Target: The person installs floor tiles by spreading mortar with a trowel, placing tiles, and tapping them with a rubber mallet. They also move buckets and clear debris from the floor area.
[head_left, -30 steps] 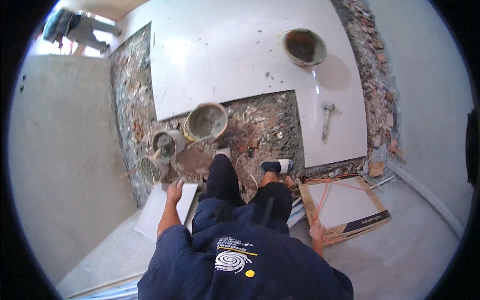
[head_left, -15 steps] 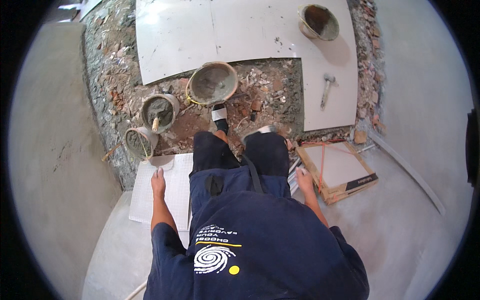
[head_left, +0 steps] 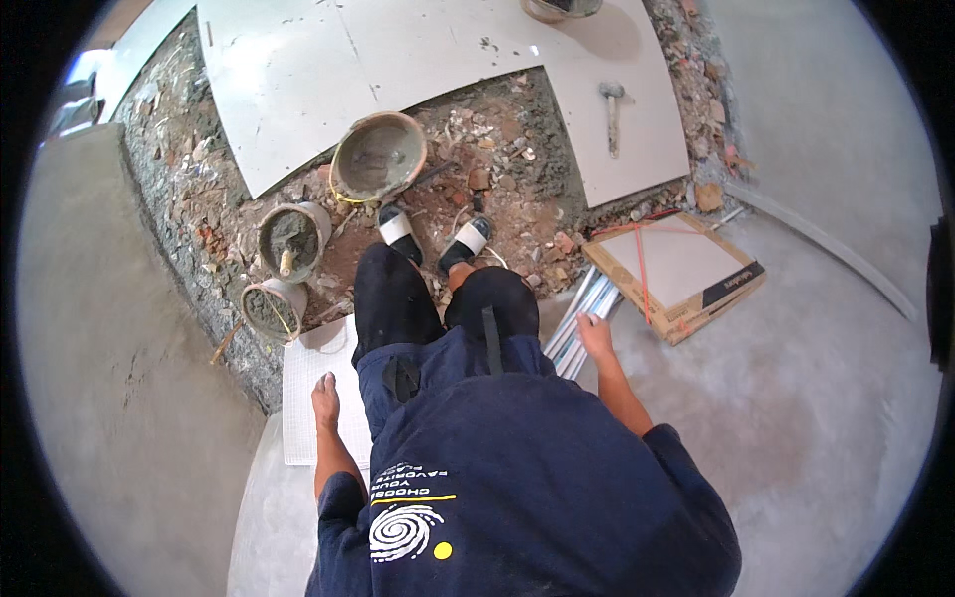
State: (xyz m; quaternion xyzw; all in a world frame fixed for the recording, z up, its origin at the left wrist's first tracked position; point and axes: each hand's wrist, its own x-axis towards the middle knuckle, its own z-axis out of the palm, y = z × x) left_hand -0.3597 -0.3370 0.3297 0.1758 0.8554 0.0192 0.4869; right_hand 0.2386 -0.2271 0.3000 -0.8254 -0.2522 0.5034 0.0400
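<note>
My left hand (head_left: 325,400) hangs beside my left thigh, its fingers loosely extended and holding nothing. Below it on the floor lies a white, grid-textured panel (head_left: 301,423). My right hand (head_left: 597,336) hangs on the other side, loosely open with nothing visible in it. Close to that hand is a bundle of long pale strips (head_left: 571,340), partly hidden by my body. A cardboard-edged pack of tiles (head_left: 665,265), tied with red straps, sits just beyond it.
Rubble covers the ground around my sandals. Ahead are a wide mortar bucket (head_left: 380,159), two smaller mortar buckets (head_left: 323,227) (head_left: 300,298), and large pale tiles (head_left: 288,90). A mallet (head_left: 613,124) and another bucket (head_left: 560,12) rest on the tiles. A long bar (head_left: 821,239) lies right.
The view has turned and shifted, with the buckets and tiles now further up and left. My right foot has come into fuller view beside the left. Both hands still hang at my sides.
</note>
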